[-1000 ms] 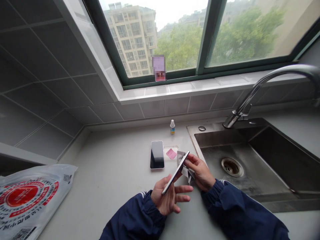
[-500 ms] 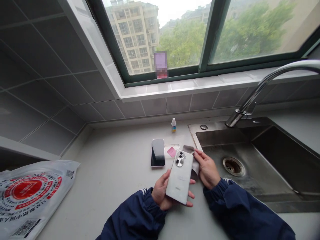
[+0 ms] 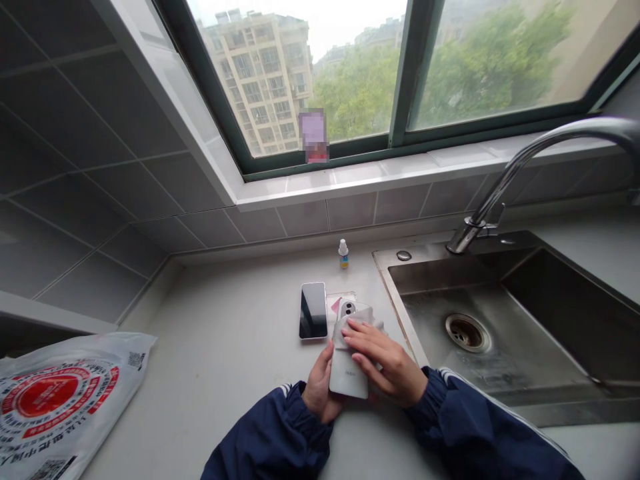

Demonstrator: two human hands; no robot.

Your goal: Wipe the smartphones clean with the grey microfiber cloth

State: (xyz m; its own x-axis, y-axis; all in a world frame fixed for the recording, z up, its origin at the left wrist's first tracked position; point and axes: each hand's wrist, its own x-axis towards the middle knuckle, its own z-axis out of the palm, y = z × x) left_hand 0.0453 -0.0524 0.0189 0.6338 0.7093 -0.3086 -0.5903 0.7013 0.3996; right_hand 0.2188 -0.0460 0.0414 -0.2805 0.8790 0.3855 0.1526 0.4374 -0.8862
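Left grip (image 3: 320,387) holds the phone (image 3: 349,373) by its lower left side, closed on it with the thumb along the edge and the other fingers hidden beneath. Phone and left grip touch directly: the phone lies just to the right of that thumb, back upward, its long axis running almost straight away from the body, lens end farthest. Right grip (image 3: 387,360) reaches across that axis from the right, fingers outstretched and pressed over the cloth (image 3: 364,315); whether it also pinches the cloth I cannot tell. The cloth, thin, grey and creased, lies between those fingers and the upper half of the phone's smooth, pale back.

Both sleeves (image 3: 270,433) are dark blue, wrinkled fabric with white stripes. To the left, the bag (image 3: 125,360) is crinkled white plastic with red and black print, well apart from the hands. Under everything spreads the pale, smooth table (image 3: 225,320).

Just beyond the left thumb lies the dark phone (image 3: 313,311), a glossy rounded rectangle. Beside it, partly hidden, are the clear case (image 3: 351,295) and a pink slip (image 3: 336,305). Farther off stands the small white-capped bottle (image 3: 343,255), upright. Right of it are the brushed steel sink (image 3: 395,293) and the arched chrome tap (image 3: 493,190); behind, grey tiles (image 3: 150,187) and a green-framed window (image 3: 397,87).
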